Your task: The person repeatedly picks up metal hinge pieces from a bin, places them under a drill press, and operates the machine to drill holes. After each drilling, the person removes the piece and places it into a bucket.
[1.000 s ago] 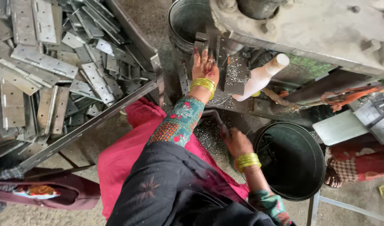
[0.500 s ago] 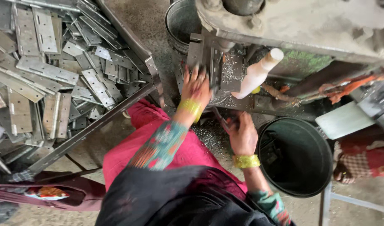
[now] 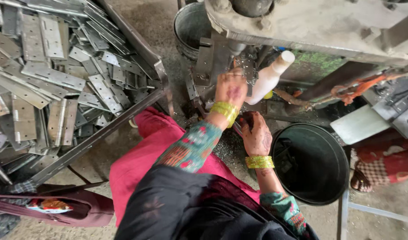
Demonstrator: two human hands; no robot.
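Now my right hand hangs low, knuckles up, fingers curled beside the rim of the black bucket; whether it grips anything I cannot tell. Farther up, my left hand reaches into the grey press machine, fingers closed on a small metal piece next to the white plastic bottle. Since half a second ago, the left arm has stretched further forward and up.

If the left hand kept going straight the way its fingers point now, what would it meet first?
The left hand points up-frame into the press machine; its fingers already seem to be at the metal tooling beneath it, so that comes first, though depth is unclear.
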